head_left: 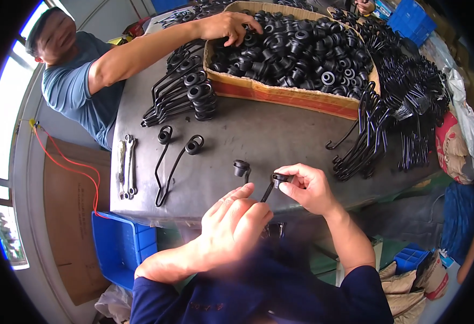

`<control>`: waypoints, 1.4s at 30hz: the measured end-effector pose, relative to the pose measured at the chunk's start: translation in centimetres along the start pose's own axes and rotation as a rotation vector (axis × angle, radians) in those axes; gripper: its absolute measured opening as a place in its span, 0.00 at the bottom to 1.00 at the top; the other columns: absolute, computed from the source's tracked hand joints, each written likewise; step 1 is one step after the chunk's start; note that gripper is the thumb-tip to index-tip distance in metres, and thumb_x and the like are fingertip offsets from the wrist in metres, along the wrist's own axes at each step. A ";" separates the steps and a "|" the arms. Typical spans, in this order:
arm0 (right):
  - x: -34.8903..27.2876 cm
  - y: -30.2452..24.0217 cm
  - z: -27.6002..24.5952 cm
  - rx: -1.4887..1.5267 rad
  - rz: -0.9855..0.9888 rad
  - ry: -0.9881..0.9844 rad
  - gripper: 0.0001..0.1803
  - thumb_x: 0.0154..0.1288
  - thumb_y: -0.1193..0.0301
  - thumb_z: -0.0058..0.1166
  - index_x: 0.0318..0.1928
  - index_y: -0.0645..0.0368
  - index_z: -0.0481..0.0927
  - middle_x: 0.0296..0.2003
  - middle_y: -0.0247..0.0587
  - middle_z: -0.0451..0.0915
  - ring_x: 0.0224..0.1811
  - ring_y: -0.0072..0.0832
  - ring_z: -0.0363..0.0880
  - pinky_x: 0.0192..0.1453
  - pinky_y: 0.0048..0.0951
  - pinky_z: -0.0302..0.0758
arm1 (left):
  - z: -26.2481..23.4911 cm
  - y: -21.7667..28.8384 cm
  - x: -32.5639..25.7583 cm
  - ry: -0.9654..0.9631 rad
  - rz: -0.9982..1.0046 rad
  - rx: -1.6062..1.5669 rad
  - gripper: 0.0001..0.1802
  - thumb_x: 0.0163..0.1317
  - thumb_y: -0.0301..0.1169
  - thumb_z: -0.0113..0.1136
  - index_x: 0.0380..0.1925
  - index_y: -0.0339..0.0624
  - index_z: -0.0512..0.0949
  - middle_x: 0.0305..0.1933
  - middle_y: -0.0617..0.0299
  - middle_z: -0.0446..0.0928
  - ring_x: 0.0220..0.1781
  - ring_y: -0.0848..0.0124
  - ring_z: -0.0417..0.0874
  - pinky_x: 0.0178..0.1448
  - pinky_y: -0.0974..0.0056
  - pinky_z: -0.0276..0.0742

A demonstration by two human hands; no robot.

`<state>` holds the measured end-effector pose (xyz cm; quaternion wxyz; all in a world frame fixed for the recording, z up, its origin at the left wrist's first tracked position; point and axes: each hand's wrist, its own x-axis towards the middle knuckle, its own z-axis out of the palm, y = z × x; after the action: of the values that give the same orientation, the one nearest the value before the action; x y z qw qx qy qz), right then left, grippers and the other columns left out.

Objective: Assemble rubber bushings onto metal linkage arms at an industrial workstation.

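Note:
My left hand (231,220) is closed round a black bent metal rod (268,193) near the front edge of the table; its middle is hidden by the hand. One arm of the rod ends in a black rubber bushing (241,167) beyond my left fingers. Between thumb and fingertips, my right hand (311,189) pinches another black rubber bushing (280,179) at the end of the other arm. Whether it is fully seated there I cannot tell. Left of my hands lies a V-shaped rod (161,186) with a bushing on each end.
A cardboard box (285,96) heaped with black bushings stands at the back, a co-worker's hand (229,27) in it. Rods with bushings (185,94) are stacked left of it, bare rods (404,102) piled right. Wrenches (131,164) lie left; a blue bin (115,248) sits lower left.

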<state>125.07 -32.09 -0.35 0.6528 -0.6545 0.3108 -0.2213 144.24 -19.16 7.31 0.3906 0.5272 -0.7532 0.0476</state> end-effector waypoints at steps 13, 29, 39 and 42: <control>1.9 -9.3 0.2 -0.245 -0.607 0.388 0.11 0.68 0.79 0.56 0.50 0.67 0.78 0.39 0.41 0.82 0.27 0.11 0.69 0.29 0.16 0.69 | 0.7 0.4 0.2 -0.010 0.009 0.084 0.13 0.55 0.31 0.68 0.37 0.40 0.76 0.30 0.59 0.76 0.42 0.58 0.86 0.49 0.58 0.84; 4.0 1.1 0.6 0.025 -0.264 0.403 0.09 0.76 0.74 0.48 0.51 0.62 0.77 0.32 0.34 0.79 0.26 0.14 0.72 0.29 0.17 0.69 | -0.3 -0.6 -5.1 0.013 -0.088 0.051 0.21 0.49 0.23 0.75 0.43 0.32 0.76 0.45 0.46 0.79 0.54 0.46 0.83 0.52 0.56 0.84; 0.6 -0.9 0.8 -0.100 -0.373 0.418 0.08 0.76 0.74 0.48 0.49 0.65 0.76 0.32 0.37 0.80 0.24 0.15 0.70 0.30 0.16 0.69 | 3.8 -3.8 -8.1 0.021 -0.434 0.030 0.28 0.50 0.21 0.63 0.55 0.35 0.73 0.61 0.39 0.71 0.55 0.44 0.76 0.57 0.49 0.76; -0.6 -1.9 -0.5 -0.147 -0.416 0.461 0.08 0.76 0.75 0.48 0.50 0.65 0.75 0.31 0.37 0.79 0.24 0.15 0.70 0.30 0.16 0.70 | 0.9 -4.6 -8.4 0.114 -0.435 0.035 0.31 0.45 0.20 0.64 0.55 0.38 0.74 0.59 0.43 0.74 0.56 0.46 0.76 0.58 0.50 0.75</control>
<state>124.51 -32.10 1.64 0.4569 -0.6819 0.3252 -0.4696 148.78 -15.26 -0.23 0.4246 0.6802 -0.5975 0.0050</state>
